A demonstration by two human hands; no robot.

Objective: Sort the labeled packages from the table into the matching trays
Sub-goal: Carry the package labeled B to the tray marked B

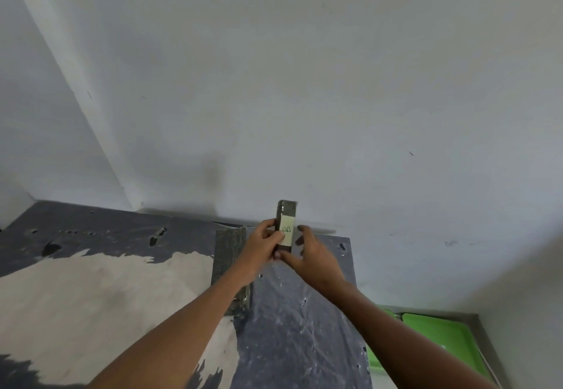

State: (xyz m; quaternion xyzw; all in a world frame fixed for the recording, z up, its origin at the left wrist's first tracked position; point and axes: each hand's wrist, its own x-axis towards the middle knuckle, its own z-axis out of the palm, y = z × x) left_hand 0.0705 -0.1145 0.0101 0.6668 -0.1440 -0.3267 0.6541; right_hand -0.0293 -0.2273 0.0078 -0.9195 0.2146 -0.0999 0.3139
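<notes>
Package (pixel 286 224) held upright above the table (pixel 91 282), by the wall | left hand (pixel 264 242) grips its left edge, right hand (pixel 313 254) pinches right side and bottom | tip: read label (pixel 287 227) squarely, then pick the matching green tray (pixel 432 337), low right.

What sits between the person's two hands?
Head view: a dark wrapped package with a pale label, upright, held by the left hand and the right hand.

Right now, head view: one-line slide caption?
Left hand grips a labeled package upright over the table, right hand steadying it; green trays at right.
</notes>
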